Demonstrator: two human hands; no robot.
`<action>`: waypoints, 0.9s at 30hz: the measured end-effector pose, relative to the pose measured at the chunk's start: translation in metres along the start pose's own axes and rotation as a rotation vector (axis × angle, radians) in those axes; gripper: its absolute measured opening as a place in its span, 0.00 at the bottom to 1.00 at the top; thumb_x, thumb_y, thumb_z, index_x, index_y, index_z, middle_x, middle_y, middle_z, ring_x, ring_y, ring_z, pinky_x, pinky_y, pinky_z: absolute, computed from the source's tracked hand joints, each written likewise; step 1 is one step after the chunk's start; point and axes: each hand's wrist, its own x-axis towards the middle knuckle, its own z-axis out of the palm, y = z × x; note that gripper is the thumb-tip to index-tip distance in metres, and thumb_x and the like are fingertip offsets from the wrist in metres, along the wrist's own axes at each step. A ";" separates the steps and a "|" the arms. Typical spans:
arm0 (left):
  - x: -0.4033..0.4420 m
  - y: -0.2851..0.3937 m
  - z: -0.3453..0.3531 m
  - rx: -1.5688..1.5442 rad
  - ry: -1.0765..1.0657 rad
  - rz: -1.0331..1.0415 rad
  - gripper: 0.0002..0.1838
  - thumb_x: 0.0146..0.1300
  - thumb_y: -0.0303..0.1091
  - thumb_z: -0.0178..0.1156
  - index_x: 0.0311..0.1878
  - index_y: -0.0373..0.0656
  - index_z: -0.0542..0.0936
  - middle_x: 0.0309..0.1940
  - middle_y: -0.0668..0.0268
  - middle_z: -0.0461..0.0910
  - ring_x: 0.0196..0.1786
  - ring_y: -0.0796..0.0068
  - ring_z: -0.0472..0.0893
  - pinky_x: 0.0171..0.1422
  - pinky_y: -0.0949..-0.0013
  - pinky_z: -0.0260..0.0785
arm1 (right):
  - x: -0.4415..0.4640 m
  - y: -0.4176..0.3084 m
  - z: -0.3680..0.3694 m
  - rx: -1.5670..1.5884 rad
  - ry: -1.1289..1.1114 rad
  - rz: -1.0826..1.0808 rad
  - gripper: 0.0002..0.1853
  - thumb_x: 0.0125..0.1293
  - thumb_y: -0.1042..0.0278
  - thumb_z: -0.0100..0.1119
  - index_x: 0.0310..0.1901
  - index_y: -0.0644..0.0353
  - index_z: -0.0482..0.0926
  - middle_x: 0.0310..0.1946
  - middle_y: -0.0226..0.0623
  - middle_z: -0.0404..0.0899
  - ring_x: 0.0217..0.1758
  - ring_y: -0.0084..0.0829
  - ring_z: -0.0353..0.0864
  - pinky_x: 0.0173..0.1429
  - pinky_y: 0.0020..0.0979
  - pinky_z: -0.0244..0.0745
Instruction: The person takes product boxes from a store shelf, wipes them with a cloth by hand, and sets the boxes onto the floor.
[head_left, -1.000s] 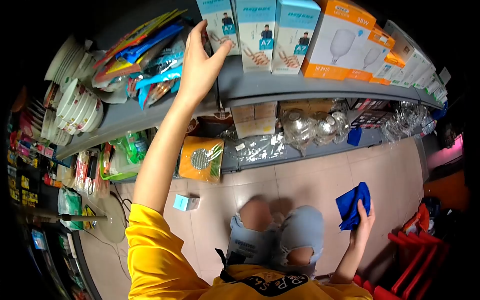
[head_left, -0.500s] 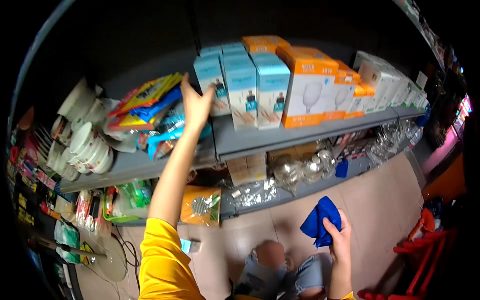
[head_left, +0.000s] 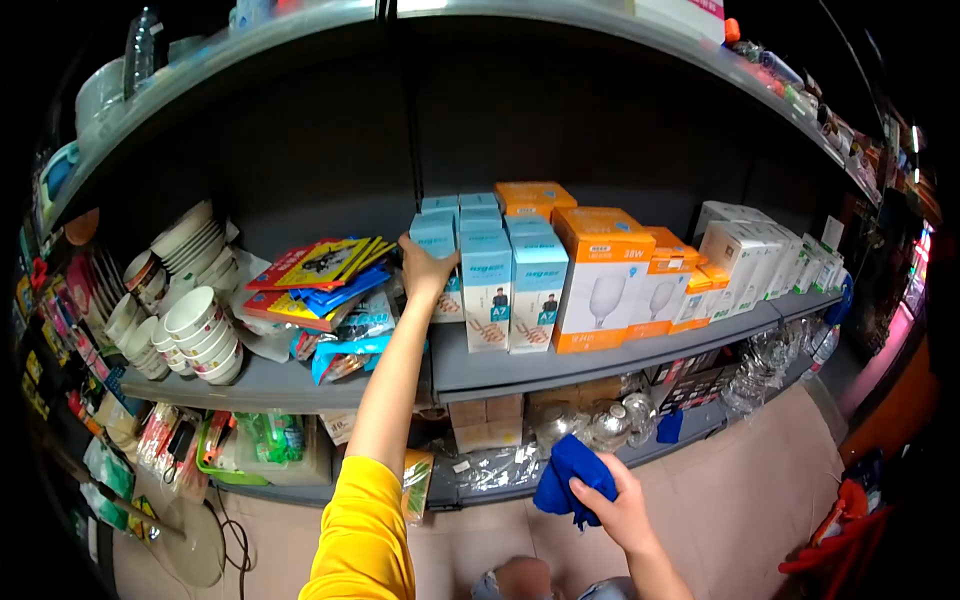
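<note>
My left hand [head_left: 428,273] reaches to the shelf, its thumb and fingers around the sides of the leftmost light-blue and white box [head_left: 434,236]. That box stands upright, its lower front partly behind my hand. Two more light-blue boxes [head_left: 486,290] of the same kind stand just right of it, with others behind. My right hand [head_left: 612,500] is closed around a crumpled dark blue cloth [head_left: 573,482], held low in front of the shelf. Left of my left hand lies a pile of red and yellow packets [head_left: 318,265] on blue plastic packaging [head_left: 352,340].
Orange bulb boxes [head_left: 602,280] and white boxes [head_left: 740,265] line the right of the shelf [head_left: 480,376]. Stacked bowls [head_left: 205,335] stand at the left. An upper shelf edge [head_left: 560,18] crosses overhead. A red plastic stool [head_left: 840,535] is at lower right.
My view has tilted up, bringing the upper shelf into sight. My left hand has gone from open beside the light-blue boxes to gripping the leftmost one. My right hand has moved left with the cloth.
</note>
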 end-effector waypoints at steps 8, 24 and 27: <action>-0.021 0.014 -0.009 0.097 0.127 -0.010 0.42 0.36 0.41 0.68 0.51 0.32 0.56 0.40 0.44 0.73 0.44 0.46 0.73 0.50 0.57 0.65 | -0.029 0.001 -0.013 0.028 0.081 0.045 0.12 0.56 0.73 0.58 0.42 0.64 0.71 0.32 0.27 0.74 0.34 0.14 0.70 0.37 0.17 0.67; -0.099 0.084 -0.146 -0.413 0.240 0.432 0.38 0.40 0.38 0.70 0.50 0.35 0.58 0.45 0.55 0.65 0.50 0.66 0.66 0.51 0.67 0.62 | -0.015 0.007 0.017 0.016 0.154 -0.108 0.12 0.59 0.70 0.53 0.43 0.65 0.70 0.31 0.26 0.72 0.34 0.13 0.67 0.39 0.16 0.64; -0.154 0.070 -0.170 -0.503 0.144 0.363 0.35 0.42 0.33 0.67 0.51 0.38 0.58 0.46 0.58 0.64 0.50 0.69 0.66 0.54 0.68 0.60 | 0.004 0.010 0.029 0.041 0.150 -0.201 0.12 0.59 0.72 0.52 0.45 0.65 0.69 0.33 0.27 0.71 0.36 0.15 0.66 0.43 0.19 0.63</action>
